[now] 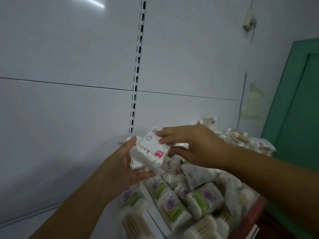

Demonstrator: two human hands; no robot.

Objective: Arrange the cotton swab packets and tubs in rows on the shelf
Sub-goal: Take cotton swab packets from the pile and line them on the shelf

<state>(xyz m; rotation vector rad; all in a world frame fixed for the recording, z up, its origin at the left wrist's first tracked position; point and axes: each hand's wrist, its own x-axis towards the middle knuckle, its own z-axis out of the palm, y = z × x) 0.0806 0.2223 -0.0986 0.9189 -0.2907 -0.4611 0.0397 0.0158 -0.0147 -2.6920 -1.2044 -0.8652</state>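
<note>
**A:** Packets (151,149) sat stacked between your hands, raised just above the heap on the shelf (253,219) and close to the white back panel (69,104).

**B:** Right. Your left hand (120,163) clasped that stack from the side, thumb on top and fingers underneath. Your right hand (193,145) pinched the uppermost one by its right edge.

**A:** Beneath them you had the rose-label packets (170,202) lying every which way. More wooden-stick packets (238,138) were piled at the far right, near the green door (296,100).

**B:** So I'd judge you were early in the job. No clean row showed anywhere, and nearly all the stock was left for you to line up. I couldn't make out any tubs for certain.
</note>
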